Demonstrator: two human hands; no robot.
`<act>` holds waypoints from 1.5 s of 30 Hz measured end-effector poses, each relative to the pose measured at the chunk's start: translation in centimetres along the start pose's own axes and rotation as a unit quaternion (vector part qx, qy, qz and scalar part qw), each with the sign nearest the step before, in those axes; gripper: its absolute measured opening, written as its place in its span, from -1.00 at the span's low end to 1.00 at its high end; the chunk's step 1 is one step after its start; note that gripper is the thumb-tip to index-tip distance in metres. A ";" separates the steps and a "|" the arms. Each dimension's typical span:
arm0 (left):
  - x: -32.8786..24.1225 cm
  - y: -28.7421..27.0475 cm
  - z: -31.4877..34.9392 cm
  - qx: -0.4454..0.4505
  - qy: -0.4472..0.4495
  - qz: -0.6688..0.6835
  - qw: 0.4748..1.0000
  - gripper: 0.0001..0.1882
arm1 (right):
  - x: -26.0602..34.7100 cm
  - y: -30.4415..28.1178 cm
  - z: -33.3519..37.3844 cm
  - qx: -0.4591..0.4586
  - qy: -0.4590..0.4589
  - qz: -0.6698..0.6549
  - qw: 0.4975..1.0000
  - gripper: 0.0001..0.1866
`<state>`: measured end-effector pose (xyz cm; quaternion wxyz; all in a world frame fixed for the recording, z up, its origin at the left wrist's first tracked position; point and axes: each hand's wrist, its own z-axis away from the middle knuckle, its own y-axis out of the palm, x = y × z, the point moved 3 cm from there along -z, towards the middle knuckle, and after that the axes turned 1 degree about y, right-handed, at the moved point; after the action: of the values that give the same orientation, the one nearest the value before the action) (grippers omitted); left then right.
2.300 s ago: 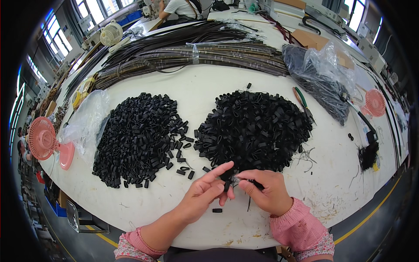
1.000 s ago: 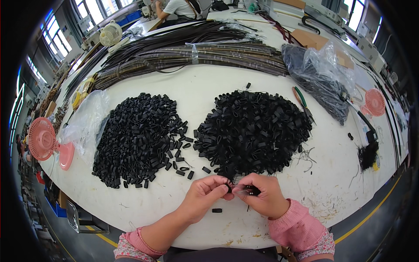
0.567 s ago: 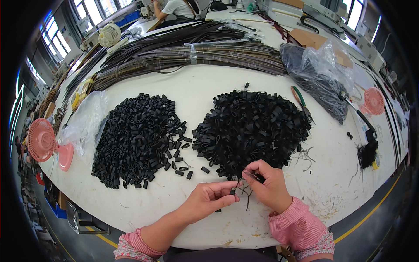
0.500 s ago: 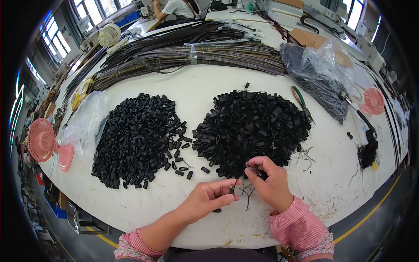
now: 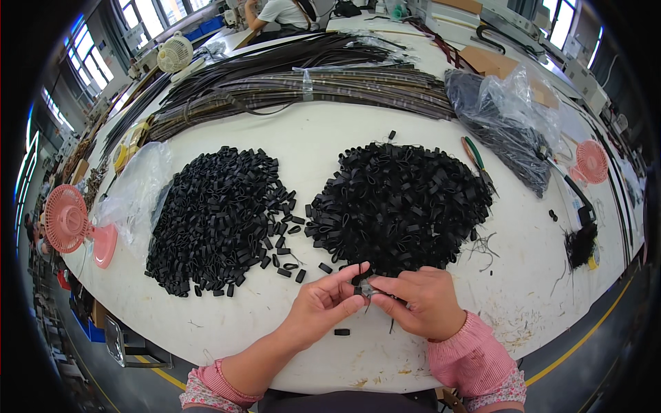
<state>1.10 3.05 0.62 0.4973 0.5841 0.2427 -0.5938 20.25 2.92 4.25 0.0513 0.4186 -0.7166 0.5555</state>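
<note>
My left hand point(image 5: 322, 303) pinches a small black strap loop point(image 5: 359, 280) between thumb and fingers. Close against it, my right hand point(image 5: 428, 303) grips a small cutting tool that looks like thread snips point(image 5: 368, 288); its metal tip touches or nearly touches the loop, and its handles are mostly hidden in my palm. Just beyond both hands rises a big heap of black loops point(image 5: 403, 206) with loose threads among them. To the left lies a second heap of black loops point(image 5: 213, 220). One single loop point(image 5: 342, 332) rests below my left hand.
Green-and-red-handled pliers point(image 5: 474, 153) lie right of the right heap. Long dark strip bundles point(image 5: 310, 89) cross the back, with a filled plastic bag point(image 5: 499, 124) beside them. Pink fans point(image 5: 67, 219) stand at both sides. A person point(image 5: 282, 15) sits at the far side.
My hands have come together. The snips' tip has turned left to meet the loop, which my left hand has raised slightly. My right hand has rotated inward.
</note>
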 end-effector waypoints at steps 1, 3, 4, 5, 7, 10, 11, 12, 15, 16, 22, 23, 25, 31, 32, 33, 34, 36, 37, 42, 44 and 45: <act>0.2 -0.1 0.0 0.007 0.004 -0.012 1.000 -0.41 | 0.1 0.1 0.0 -0.001 -0.006 0.001 1.000 -0.79; 0.2 0.0 0.0 0.014 0.007 -0.023 1.000 -0.42 | 0.0 0.2 0.1 0.000 -0.006 0.003 1.000 -0.79; 0.3 0.1 0.0 0.011 0.008 -0.027 1.000 -0.42 | 0.0 0.3 0.1 0.000 -0.006 0.005 1.000 -0.79; 0.3 0.1 0.0 0.007 0.009 -0.031 0.999 -0.43 | 0.1 0.3 0.1 0.000 -0.005 0.005 1.000 -0.79; 0.5 0.0 0.0 0.012 0.013 -0.036 0.999 -0.43 | 0.2 0.2 0.2 0.003 -0.008 0.009 1.000 -0.80; 0.5 0.1 0.0 0.023 0.024 -0.050 0.998 -0.44 | 0.2 0.4 0.2 0.000 -0.019 0.017 1.000 -0.81; 0.4 0.1 0.0 0.029 0.031 -0.060 0.997 -0.44 | 0.2 0.4 0.3 0.000 -0.019 0.017 1.000 -0.81; 0.5 0.1 0.0 0.029 0.031 -0.060 0.997 -0.44 | 0.2 0.4 0.3 0.002 -0.022 0.021 1.000 -0.81; 0.7 0.1 0.0 0.032 0.034 -0.064 0.997 -0.44 | 0.1 0.4 0.4 0.001 -0.030 0.027 0.999 -0.83; 0.7 0.2 0.0 0.032 0.032 -0.062 0.997 -0.44 | 0.1 0.5 0.4 -0.002 -0.035 0.029 0.999 -0.84; 0.0 0.4 0.0 0.044 0.024 -0.037 0.998 -0.42 | -0.5 0.3 0.2 -0.055 0.048 -0.081 0.994 -0.82; -0.1 0.3 0.0 0.045 0.022 -0.019 0.999 -0.42 | -0.4 0.2 0.2 -0.055 0.048 -0.081 0.994 -0.82; 0.3 -0.1 0.0 0.055 0.022 -0.001 0.998 -0.43 | -0.5 0.0 0.0 -0.025 0.073 -0.137 0.988 -0.79; 0.2 0.1 0.0 0.095 0.006 0.042 0.995 -0.46 | -0.5 0.4 0.1 0.029 0.075 -0.167 0.983 -0.78; 0.2 0.1 0.1 0.098 0.004 0.041 0.994 -0.47 | -0.4 0.4 0.0 0.030 0.074 -0.168 0.982 -0.78; 0.1 0.0 0.2 0.096 0.004 0.040 0.995 -0.47 | -0.2 0.5 -0.1 0.040 0.077 -0.189 0.978 -0.79; 0.1 0.1 0.3 0.098 0.005 0.033 0.995 -0.48 | -0.1 0.5 -0.2 0.050 0.080 -0.211 0.973 -0.80; 0.5 0.1 0.0 0.109 0.005 0.031 0.994 -0.48 | -0.2 0.6 -0.1 0.055 0.086 -0.225 0.969 -0.82; 0.7 0.1 0.1 0.109 0.007 0.032 0.993 -0.48 | -0.1 0.7 -0.1 0.060 0.086 -0.243 0.964 -0.83; 0.3 0.3 0.1 0.118 -0.009 0.031 0.992 -0.48 | -0.3 0.9 0.1 0.048 0.075 -0.254 0.963 -0.85; -0.2 0.5 0.2 0.136 -0.019 0.013 0.990 -0.47 | -0.4 1.0 0.2 0.047 0.075 -0.258 0.962 -0.86; -0.2 0.5 0.2 0.136 -0.019 0.013 0.990 -0.47 | -0.5 1.1 0.2 0.045 0.075 -0.248 0.965 -0.86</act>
<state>1.43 2.75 1.03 0.4251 0.6383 0.1428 -0.6257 19.95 3.04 3.11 0.2225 0.5421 -0.5586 0.5870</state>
